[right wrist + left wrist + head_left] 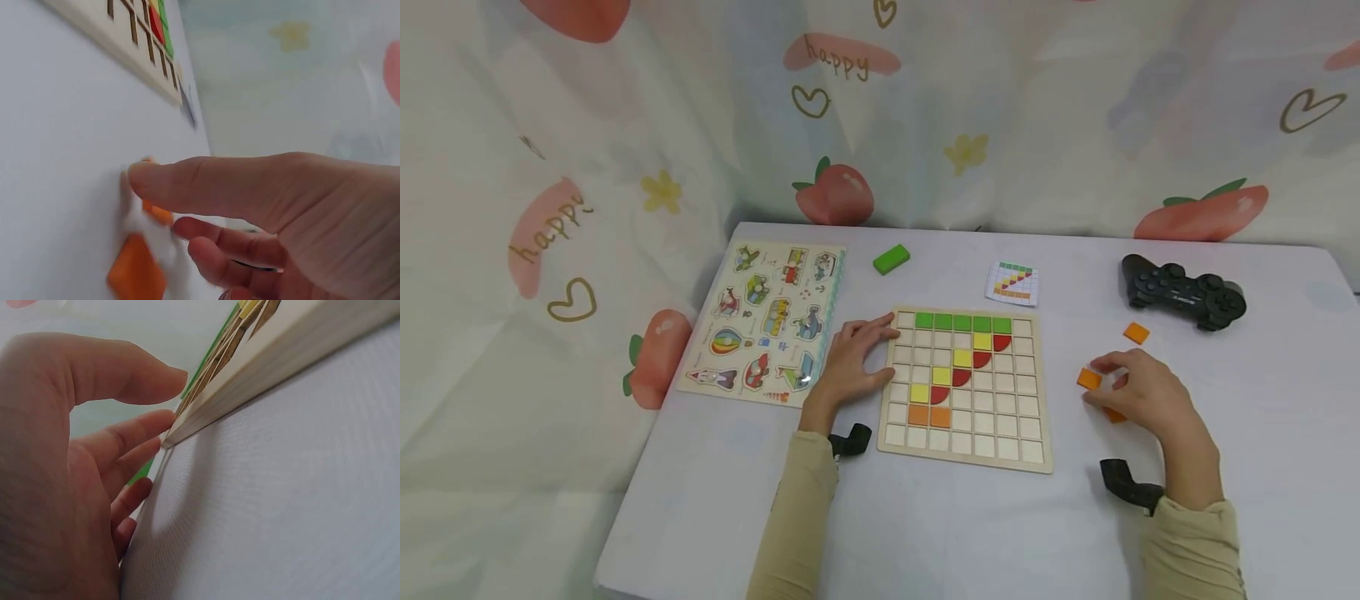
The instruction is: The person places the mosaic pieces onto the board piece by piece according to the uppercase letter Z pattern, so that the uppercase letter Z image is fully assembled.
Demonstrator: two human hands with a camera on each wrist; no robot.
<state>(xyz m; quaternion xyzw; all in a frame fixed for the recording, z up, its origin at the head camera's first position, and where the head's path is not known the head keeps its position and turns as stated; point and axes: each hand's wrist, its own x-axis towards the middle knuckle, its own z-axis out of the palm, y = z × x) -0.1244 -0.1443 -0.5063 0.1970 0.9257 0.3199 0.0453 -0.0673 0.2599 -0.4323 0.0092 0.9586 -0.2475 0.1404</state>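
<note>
A wooden grid board (964,463) lies in the middle of the table. Set in it are a row of green squares (962,323), a diagonal of yellow squares (942,377) and red quarter-circles (961,378), and two orange squares (928,415). With thumb and fingers spread, my left hand (852,367) touches the board's left edge. To the right of the board, my right hand (1142,392) pinches an orange square tile (1089,378) between thumb and forefinger. A second orange tile (1116,415) lies partly under that hand, and a third (1136,332) sits farther back.
A picture puzzle board (760,325) lies at the left. Behind the grid board are a green block (891,259) and a small pattern card (1012,283). A black game controller (1183,292) rests at the back right, before a printed curtain (925,117).
</note>
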